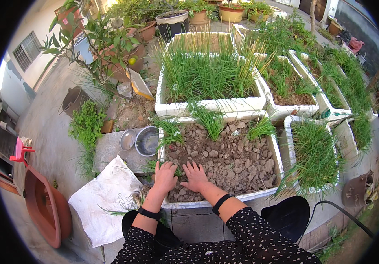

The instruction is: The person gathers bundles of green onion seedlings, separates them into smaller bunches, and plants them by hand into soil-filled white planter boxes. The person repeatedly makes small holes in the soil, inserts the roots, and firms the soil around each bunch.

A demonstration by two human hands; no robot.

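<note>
In front of me a white foam planter box (277,158) holds clumpy brown soil (229,161). My left hand (165,176) is at the box's left wall, its fingers around the base of a green grass-like tuft (150,166) that it partly covers. On the soil just to its right rests my right hand (195,177), palm down, fingers spread, holding nothing. Along the far side of the same box stand three more tufts: a left one (169,132), a middle one (213,127) and a right one (261,128).
A white sheet (107,198) with loose green stalks (117,211) lies at left. Two metal bowls, a small one (127,140) and a larger one (146,141), sit on a slab. Other planted foam boxes (209,105) stand behind. A reddish-brown tub (49,208) is far left.
</note>
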